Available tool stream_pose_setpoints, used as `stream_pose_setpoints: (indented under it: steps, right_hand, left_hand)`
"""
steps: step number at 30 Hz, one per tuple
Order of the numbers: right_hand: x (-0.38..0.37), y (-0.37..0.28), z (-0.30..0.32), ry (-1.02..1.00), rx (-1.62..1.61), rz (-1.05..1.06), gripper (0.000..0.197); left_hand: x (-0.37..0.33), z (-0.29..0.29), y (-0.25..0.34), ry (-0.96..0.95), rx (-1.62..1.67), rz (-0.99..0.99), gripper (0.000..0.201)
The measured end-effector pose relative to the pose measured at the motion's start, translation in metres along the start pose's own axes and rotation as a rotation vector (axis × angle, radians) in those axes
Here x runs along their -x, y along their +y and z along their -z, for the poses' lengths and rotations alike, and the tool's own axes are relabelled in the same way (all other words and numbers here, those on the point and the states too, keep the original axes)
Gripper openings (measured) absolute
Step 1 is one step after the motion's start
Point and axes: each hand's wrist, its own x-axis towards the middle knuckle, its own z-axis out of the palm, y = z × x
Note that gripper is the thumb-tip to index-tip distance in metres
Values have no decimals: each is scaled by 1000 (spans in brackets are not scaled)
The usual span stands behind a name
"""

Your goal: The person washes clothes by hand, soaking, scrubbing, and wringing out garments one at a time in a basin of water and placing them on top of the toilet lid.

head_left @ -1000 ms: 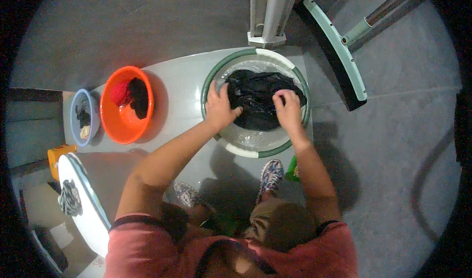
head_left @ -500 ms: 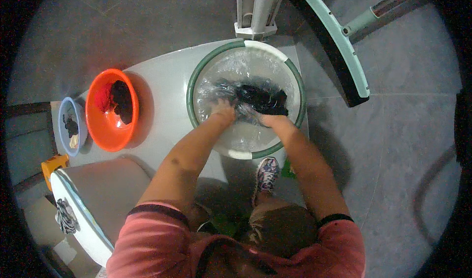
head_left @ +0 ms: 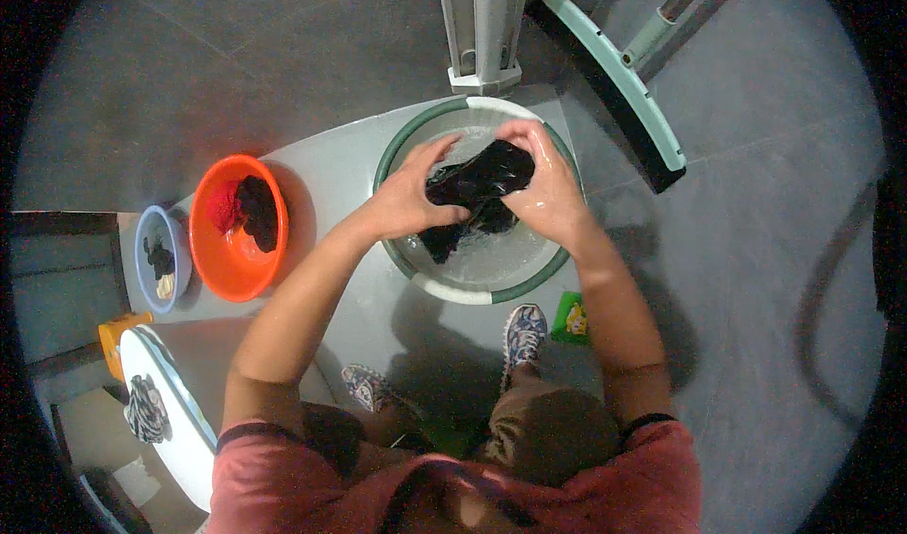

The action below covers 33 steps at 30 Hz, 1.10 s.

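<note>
A wet black cloth, bunched up, is over a round basin with a green and white rim and water inside. My right hand curls round the cloth's right end, thumb on the near side and fingers on the far side. At the cloth's left end is my left hand, its fingers and thumb spread wide apart, the thumb tip against the cloth's edge. One end of the cloth hangs down toward the water at the near left. Water glistens on my right hand.
To the left stand an orange basin with red and dark cloths and a pale blue basin with small cloths. A floor squeegee lies far right, beside a pale post. A green packet sits by my shoe.
Both hands have come up out of the water, bringing the black cloth above it. My left hand has opened wide at the cloth's left end. The view has shifted slightly.
</note>
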Motion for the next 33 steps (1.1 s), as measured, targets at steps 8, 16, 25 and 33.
stream_pose_setpoints:
  steps: [8,16,25,33]
  right_hand:
    - [-6,-27,34,-142,-750,264,111]
    - [13,120,14,-16,-45,-330,49]
    - [37,159,-77,-172,854,-149,87]
    - [1,235,-67,-31,720,-427,40]
  left_hand:
    - [-2,26,65,0,540,-11,32]
    - [-14,11,-80,139,233,393,40]
    - [12,-143,-86,27,-506,375,87]
    - [-14,-147,-134,326,-135,185,40]
